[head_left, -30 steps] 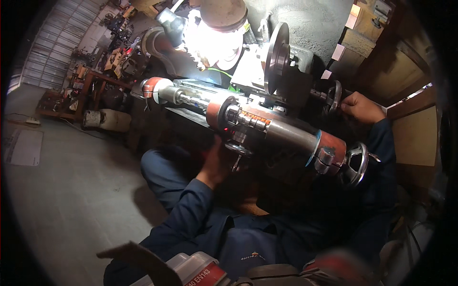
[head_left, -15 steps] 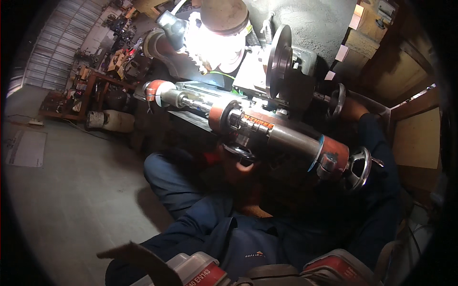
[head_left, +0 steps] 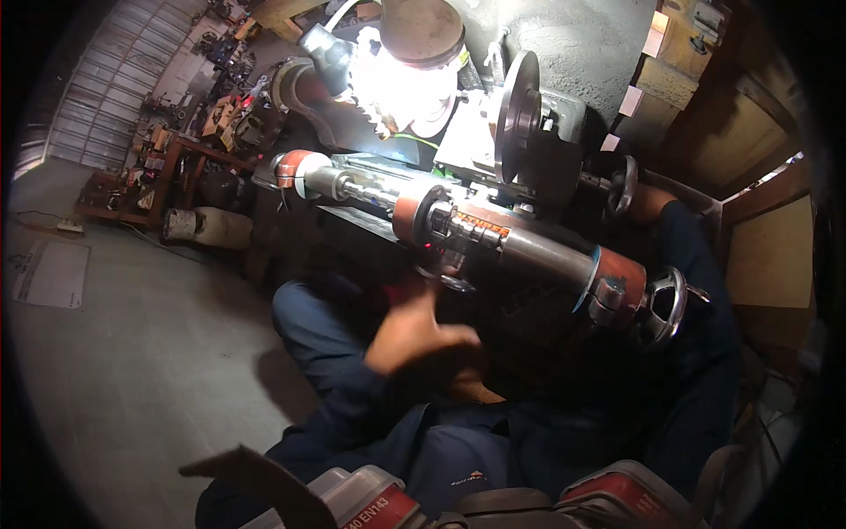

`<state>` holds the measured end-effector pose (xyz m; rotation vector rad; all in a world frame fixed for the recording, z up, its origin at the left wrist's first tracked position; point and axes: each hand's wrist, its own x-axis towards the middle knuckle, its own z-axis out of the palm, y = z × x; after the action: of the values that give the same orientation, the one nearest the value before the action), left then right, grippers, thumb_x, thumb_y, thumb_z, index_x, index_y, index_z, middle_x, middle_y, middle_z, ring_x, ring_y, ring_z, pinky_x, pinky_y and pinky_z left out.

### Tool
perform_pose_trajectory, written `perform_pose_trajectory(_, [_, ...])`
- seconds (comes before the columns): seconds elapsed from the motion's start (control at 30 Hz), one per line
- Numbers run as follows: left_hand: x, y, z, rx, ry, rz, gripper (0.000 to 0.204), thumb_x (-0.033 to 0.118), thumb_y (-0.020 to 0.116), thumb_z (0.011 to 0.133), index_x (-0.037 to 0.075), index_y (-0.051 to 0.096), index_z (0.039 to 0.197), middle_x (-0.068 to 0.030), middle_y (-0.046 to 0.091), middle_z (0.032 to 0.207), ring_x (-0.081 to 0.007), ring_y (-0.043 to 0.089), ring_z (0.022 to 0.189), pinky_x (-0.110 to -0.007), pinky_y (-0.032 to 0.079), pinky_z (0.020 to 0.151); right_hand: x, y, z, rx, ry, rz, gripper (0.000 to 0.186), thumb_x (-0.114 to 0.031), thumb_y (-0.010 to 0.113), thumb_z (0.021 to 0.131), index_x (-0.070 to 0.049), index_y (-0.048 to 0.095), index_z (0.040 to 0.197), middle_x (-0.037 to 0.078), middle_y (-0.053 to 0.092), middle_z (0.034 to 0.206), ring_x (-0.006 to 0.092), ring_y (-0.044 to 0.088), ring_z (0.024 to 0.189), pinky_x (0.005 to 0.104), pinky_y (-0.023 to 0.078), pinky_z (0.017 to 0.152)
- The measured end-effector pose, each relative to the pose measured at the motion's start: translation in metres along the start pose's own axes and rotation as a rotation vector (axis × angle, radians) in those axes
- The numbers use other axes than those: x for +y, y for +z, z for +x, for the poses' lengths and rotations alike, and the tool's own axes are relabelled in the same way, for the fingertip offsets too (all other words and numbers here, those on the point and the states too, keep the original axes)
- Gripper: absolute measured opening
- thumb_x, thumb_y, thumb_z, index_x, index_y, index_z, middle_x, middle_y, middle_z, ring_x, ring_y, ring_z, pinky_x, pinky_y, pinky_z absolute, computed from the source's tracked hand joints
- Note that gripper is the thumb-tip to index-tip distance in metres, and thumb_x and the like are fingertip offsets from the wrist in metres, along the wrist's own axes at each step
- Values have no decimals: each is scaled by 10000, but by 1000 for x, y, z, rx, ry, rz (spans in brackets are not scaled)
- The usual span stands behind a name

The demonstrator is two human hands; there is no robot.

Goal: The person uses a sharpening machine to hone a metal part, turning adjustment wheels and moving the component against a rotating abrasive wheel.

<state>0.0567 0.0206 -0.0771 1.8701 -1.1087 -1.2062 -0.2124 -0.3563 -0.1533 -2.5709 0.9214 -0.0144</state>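
Observation:
A steel shaft assembly with red collars (head_left: pixel 624 275) runs slantwise across a grinding machine. Below its middle, my left hand (head_left: pixel 412 331) is blurred, its thumb apart and its fingers reaching up towards a small handwheel (head_left: pixel 456 283). The hand holds nothing that I can see. At the far right, my right hand (head_left: pixel 650 204) is against the back side of another chrome handwheel (head_left: pixel 627 187); its fingers are hidden. A grey grinding disc (head_left: pixel 518 116) stands upright behind the shaft. The larger handwheel (head_left: pixel 667 307) at the shaft's right end has neither hand on it.
A glaring work lamp (head_left: pixel 328 55) lights the machine from behind. Wooden panels (head_left: pixel 767 251) enclose the right side. On the left floor stand a pale cylinder (head_left: pixel 207 227) and a cluttered bench (head_left: pixel 172 181). Red-and-grey mask filters (head_left: pixel 383 502) fill the lower edge.
My left hand has come off the small lower handwheel and moved down and towards me, its thumb now spread. My right hand stays at its handwheel. The view has shifted slightly.

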Motion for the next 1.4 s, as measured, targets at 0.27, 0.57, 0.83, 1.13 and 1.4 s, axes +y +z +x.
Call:
perform_pose_trajectory(0.27, [-42, 26, 22, 88, -389, -1486, 574, 446, 662, 853, 23, 497, 1205, -112, 598, 1043, -212, 603, 893, -336, 517, 799, -59, -67, -16, -700, 189, 589, 222, -166, 549, 895, -25, 692, 990, 81, 679, 751, 110, 582, 590, 295, 453, 513])
perform_pose_trajectory(0.57, [-65, 74, 44, 576, 236, -372, 647, 524, 574, 866, 30, 460, 1268, -150, 567, 1160, -257, 567, 1042, -385, 500, 843, 39, 31, 6, 14, -117, 64, 194, -142, 613, 830, -19, 688, 961, 146, 705, 888, 291, 666, 832, 366, 514, 745])
perform_pose_trajectory(0.83, [-62, -3, 47, 255, -73, -1146, 691, 603, 428, 904, 55, 434, 1324, -166, 578, 1181, -294, 588, 1048, -421, 525, 823, -41, -77, -31, -157, -25, 438, 196, -114, 718, 712, 50, 671, 808, 93, 667, 708, 112, 588, 675, 303, 482, 656])
perform_pose_trajectory(1.13, [-109, -40, 45, -127, -324, -718, 774, 633, 563, 823, 88, 423, 1355, -199, 533, 1267, -357, 519, 1169, -461, 458, 916, 12, 10, 17, -70, 17, 91, 263, -155, 632, 822, -34, 675, 1051, 152, 685, 972, 265, 660, 855, 363, 503, 737])
perform_pose_trajectory(1.4, [-57, -32, 11, 428, -24, -97, 685, 473, 655, 851, -25, 436, 1266, -204, 546, 1257, -248, 534, 1184, -342, 473, 930, -61, -47, -14, -723, 277, 446, 345, -200, 625, 854, -47, 623, 1164, 135, 656, 1102, 234, 630, 940, 370, 506, 793])
